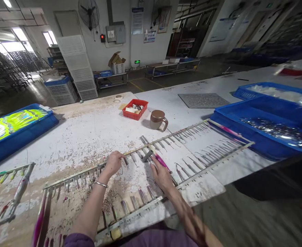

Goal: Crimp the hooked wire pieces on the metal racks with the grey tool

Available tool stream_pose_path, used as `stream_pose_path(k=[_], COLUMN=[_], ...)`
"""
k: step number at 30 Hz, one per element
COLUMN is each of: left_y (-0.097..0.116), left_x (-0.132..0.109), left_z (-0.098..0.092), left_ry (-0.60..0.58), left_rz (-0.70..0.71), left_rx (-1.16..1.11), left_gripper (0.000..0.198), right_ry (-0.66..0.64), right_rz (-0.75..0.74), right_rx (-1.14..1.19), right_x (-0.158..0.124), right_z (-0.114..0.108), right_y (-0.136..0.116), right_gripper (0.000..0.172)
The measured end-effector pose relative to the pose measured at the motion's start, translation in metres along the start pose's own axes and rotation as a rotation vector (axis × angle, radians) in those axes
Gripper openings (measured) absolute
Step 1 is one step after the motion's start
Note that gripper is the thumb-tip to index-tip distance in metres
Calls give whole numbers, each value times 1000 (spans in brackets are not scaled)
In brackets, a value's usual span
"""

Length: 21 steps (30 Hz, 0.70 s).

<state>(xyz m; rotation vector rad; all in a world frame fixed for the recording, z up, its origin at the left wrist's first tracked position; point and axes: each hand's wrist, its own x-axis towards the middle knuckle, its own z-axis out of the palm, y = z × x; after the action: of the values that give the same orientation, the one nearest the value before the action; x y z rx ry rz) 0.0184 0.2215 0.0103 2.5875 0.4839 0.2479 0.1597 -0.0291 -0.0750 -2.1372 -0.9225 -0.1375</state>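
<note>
Rack (166, 137): long pale frame of hooked pegs, flat on my surface (89, 130). Left hand (113, 163), fingers curled on its far rail; right hand (163, 175), fingers pinching a pink rod (161, 161).

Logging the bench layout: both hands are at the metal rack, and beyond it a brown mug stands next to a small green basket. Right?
No. The head view shows the basket is red, not green. The left hand and right hand are at the rack, the brown mug beyond it.
</note>
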Motion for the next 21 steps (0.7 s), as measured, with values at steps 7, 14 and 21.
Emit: stream_pose_path(k=[7,14,21], left_y=[24,12,7], left_x=[13,26,24], left_z=[0,8,44], left_ry=[-203,-121,260], left_rz=[333,255,10], left_rx=[512,283,105], left_gripper=[24,18,15], right_ry=[-22,-19,7], right_rz=[78,65,54], right_rx=[41,57,53], right_x=[6,7,6], right_z=[3,3,3], right_y=[1,0,-6], right_gripper=[54,54,51])
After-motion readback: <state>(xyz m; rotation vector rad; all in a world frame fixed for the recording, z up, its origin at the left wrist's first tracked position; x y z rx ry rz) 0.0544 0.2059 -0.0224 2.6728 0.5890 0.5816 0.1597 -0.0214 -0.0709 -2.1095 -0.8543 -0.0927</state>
